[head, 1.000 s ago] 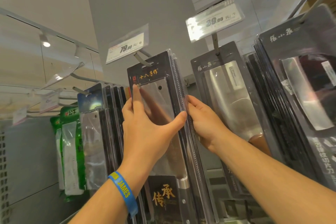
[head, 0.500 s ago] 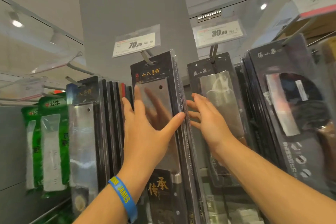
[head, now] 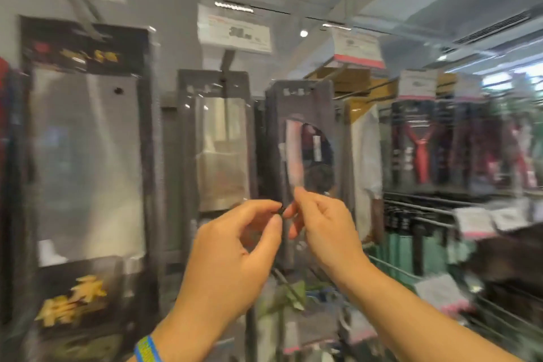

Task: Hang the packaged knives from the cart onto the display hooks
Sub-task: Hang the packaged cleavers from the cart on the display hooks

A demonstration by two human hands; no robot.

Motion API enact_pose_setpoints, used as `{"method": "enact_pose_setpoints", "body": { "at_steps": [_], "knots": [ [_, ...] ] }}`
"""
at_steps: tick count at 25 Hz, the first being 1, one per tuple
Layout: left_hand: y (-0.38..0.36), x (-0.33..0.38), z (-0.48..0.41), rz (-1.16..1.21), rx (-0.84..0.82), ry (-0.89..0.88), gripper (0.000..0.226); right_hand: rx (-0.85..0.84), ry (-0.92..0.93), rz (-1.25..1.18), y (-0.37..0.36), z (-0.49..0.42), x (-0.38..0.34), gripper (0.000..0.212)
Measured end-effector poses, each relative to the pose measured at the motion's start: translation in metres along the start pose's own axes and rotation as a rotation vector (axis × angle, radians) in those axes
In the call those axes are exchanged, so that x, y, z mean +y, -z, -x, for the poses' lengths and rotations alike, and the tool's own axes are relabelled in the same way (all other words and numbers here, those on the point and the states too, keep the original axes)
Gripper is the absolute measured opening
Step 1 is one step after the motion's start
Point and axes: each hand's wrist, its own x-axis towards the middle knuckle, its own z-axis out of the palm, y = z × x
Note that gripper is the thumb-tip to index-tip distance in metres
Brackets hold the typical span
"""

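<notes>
At frame centre, the left hand and right hand are jointly pinching a small dark item, too blurred to identify, with the packaged knives hanging long-axis vertical behind them and the wire cart lying lower right, nearer the right hand.

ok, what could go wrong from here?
1. The left hand and right hand pinch a small dark piece by the fingertips only. It could slip and get lost below.
2. The frame is motion-blurred, so the hands could bump the hanging knife packages just beyond them.
</notes>
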Motion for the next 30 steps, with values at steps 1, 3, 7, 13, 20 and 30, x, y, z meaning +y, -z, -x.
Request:
{"method": "enact_pose_setpoints", "body": {
  "at_steps": [1,3,7,13,20,30],
  "knots": [
    [-0.019,0.000,0.002,0.084,-0.062,0.065,0.012,0.019,-0.040,0.058,0.022,0.000,0.009,0.049],
    [-0.052,0.001,0.002,0.205,-0.180,0.182,0.012,0.059,-0.116,0.147,0.063,-0.003,0.023,0.052],
    [-0.117,0.010,-0.014,0.413,-0.334,0.375,0.015,0.136,-0.254,0.263,0.135,-0.022,0.051,0.044],
    [-0.207,0.010,-0.079,0.492,-0.280,0.476,0.036,0.013,-0.292,0.409,0.199,-0.096,0.088,0.030],
    [-0.276,-0.009,-0.143,0.352,-0.144,0.589,0.068,-0.084,-0.288,0.521,0.207,-0.197,0.109,0.118],
    [-0.314,-0.017,-0.168,0.388,-0.098,0.494,0.074,-0.106,-0.303,0.023,0.184,-0.215,0.128,0.082]
  ]
}}
